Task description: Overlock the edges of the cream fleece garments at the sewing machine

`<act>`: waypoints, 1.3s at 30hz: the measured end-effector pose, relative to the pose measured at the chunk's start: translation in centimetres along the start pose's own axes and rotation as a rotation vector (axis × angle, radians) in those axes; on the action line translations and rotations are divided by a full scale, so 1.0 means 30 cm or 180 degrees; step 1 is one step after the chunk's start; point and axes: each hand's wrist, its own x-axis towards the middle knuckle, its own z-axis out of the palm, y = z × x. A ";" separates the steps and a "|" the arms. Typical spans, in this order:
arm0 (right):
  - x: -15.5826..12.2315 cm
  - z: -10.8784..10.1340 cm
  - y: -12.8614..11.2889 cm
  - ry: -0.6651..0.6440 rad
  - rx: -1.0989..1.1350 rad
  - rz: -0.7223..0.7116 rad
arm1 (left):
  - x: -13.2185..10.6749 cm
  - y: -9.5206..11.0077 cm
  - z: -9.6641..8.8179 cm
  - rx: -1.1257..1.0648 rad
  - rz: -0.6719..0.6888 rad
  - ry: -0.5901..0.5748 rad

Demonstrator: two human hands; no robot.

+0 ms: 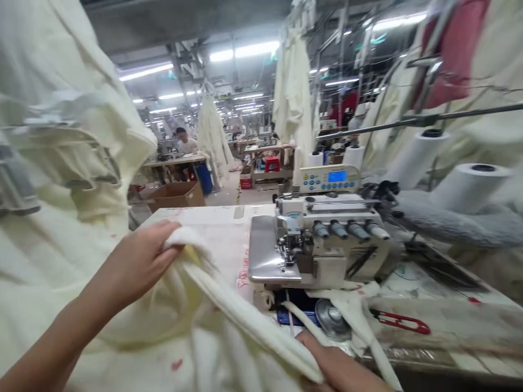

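In the head view, the left hand point(143, 253) is pinching the folded edge of cream fabric point(245, 314) left of the sewing machine point(335, 245), while the right hand point(333, 363) is gripping that edge in front of the machine. Red snips point(420, 327) are lying at the machine's right front.

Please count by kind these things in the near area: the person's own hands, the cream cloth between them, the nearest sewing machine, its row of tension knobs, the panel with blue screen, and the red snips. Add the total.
Hands: 2 (left hand, right hand)
Cream cloth: 1
Sewing machine: 1
Tension knobs: 4
Panel: 1
Red snips: 1
Total: 10
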 end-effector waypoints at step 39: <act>0.299 -0.063 0.102 0.2856 -0.0902 0.0610 | 0.042 0.369 0.635 -0.0308 0.0520 -0.0668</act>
